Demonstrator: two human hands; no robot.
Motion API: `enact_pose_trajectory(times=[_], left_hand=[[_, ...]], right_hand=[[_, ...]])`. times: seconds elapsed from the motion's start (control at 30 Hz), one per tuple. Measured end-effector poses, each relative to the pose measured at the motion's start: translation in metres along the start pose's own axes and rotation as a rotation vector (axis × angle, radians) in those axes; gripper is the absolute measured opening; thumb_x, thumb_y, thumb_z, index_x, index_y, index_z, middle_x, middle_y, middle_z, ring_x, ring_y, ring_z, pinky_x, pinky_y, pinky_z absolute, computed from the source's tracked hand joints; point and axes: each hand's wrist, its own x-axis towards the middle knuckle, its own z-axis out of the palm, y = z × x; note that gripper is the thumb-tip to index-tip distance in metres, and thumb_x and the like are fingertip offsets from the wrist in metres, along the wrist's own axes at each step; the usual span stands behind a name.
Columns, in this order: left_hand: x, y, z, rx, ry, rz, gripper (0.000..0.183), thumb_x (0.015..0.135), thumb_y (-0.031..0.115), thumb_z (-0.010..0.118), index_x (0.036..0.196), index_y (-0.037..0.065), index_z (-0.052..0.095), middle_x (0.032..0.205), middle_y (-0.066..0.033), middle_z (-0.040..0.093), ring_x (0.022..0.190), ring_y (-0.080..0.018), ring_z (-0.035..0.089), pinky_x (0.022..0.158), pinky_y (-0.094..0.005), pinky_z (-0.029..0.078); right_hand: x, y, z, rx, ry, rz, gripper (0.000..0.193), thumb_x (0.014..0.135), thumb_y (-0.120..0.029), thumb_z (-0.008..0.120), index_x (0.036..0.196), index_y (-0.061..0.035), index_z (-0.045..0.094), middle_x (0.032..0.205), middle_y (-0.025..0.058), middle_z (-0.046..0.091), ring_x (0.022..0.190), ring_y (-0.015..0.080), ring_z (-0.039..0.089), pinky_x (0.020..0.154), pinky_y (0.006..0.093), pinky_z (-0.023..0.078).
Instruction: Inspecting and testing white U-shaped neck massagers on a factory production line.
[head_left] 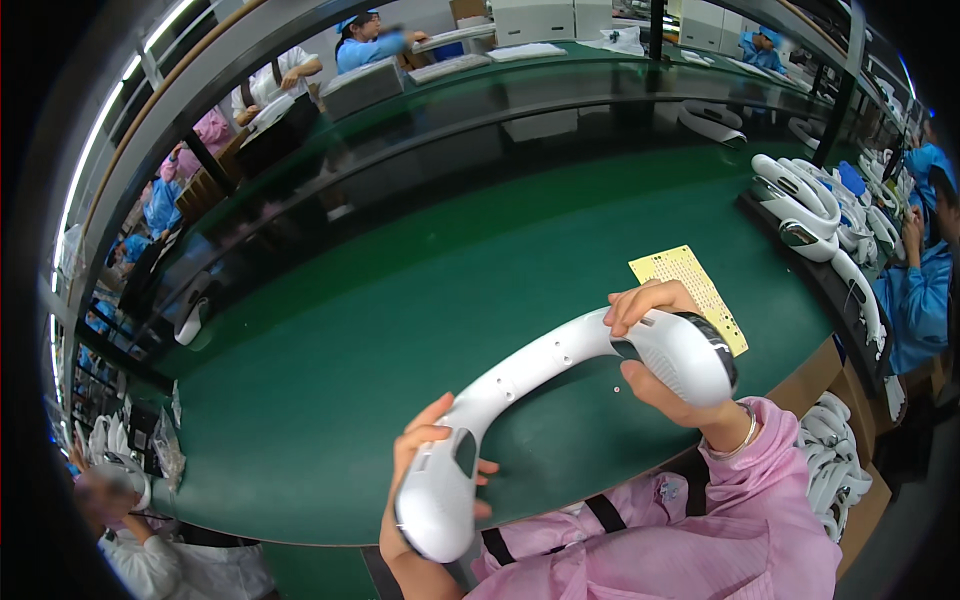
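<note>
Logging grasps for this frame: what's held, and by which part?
A white, curved, plastic-looking neckband device, by its two bulbous ends: the bare left hand on the nearer end, the bare right hand on the farther.

The white neckband device is smooth, glossy plastic. The green desk has a smooth, dull sheen. At three o'clock, the yellow sheet looks matt; at four, the pink sleeve is cloth, the carton matt cardboard; at eight, the bag is crinkled, shiny plastic.
</note>
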Motion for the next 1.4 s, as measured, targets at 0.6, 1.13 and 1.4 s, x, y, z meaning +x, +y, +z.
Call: enact_pose_trajectory(times=[0.6,1.13,1.4], left_hand=[[0.025,0.000,0.005,-0.243,0.413,-0.152,0.069,0.082,0.062,0.049,0.104,-0.003,0.047,0.083,-0.0074,0.050,0.066,-0.0175,0.054,0.057,-0.0284,0.044],[0.041,-0.004,0.006,-0.718,0.486,-0.400,0.062,0.091,0.056,0.039,0.110,-0.004,0.044,0.078,-0.0050,0.046,0.052,-0.0118,0.042,0.045,-0.0245,0.040],[0.045,-0.005,0.008,-0.626,0.452,-0.364,0.061,0.095,0.053,0.030,0.116,-0.003,0.045,0.080,-0.0055,0.047,0.057,-0.0121,0.044,0.050,-0.0259,0.040]], right_hand=[[0.021,-0.016,0.002,0.470,-0.172,0.775,0.044,0.092,-0.048,0.044,0.106,-0.0062,0.042,0.084,0.0006,0.048,0.073,0.0071,0.049,0.066,0.0235,0.045],[0.020,0.007,0.003,0.624,0.032,0.970,0.054,0.095,-0.049,0.034,0.111,-0.0005,0.050,0.080,0.0055,0.056,0.069,0.0145,0.057,0.061,0.0299,0.052],[0.017,0.015,0.006,0.628,0.053,0.879,0.038,0.088,-0.031,0.058,0.110,-0.0025,0.048,0.081,0.0038,0.053,0.069,0.0102,0.054,0.062,0.0260,0.049]])
